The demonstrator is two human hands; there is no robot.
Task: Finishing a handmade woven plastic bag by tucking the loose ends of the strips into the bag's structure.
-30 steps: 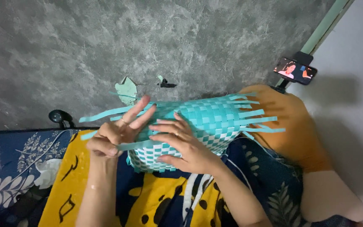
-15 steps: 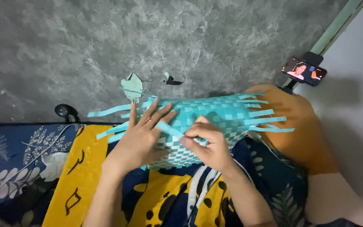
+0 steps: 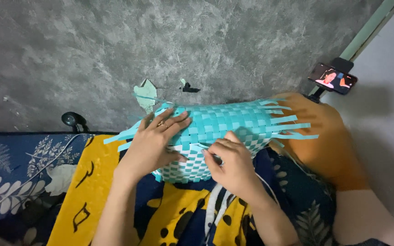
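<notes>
A half-woven basket (image 3: 238, 120) of teal and white flat strips lies on its side across my lap, with loose strip ends (image 3: 292, 130) sticking out to the right and left. My left hand (image 3: 153, 141) lies spread over the basket's left part and holds it down, a ring on one finger. My right hand (image 3: 231, 161) sits at the lower middle of the basket, its fingers curled and pinching a teal strip at the weave.
A phone on a stand (image 3: 333, 78) shows a video at the upper right. My bare knee (image 3: 324, 136) is beside the basket's right end. Navy and yellow patterned cloth (image 3: 92, 182) covers the lap and floor. A grey wall (image 3: 115, 50) and a small dark round object (image 3: 70, 119) are behind.
My left hand went from pinching loose strips at the left end to lying flat on the basket. My right hand slid down and closed on a strip.
</notes>
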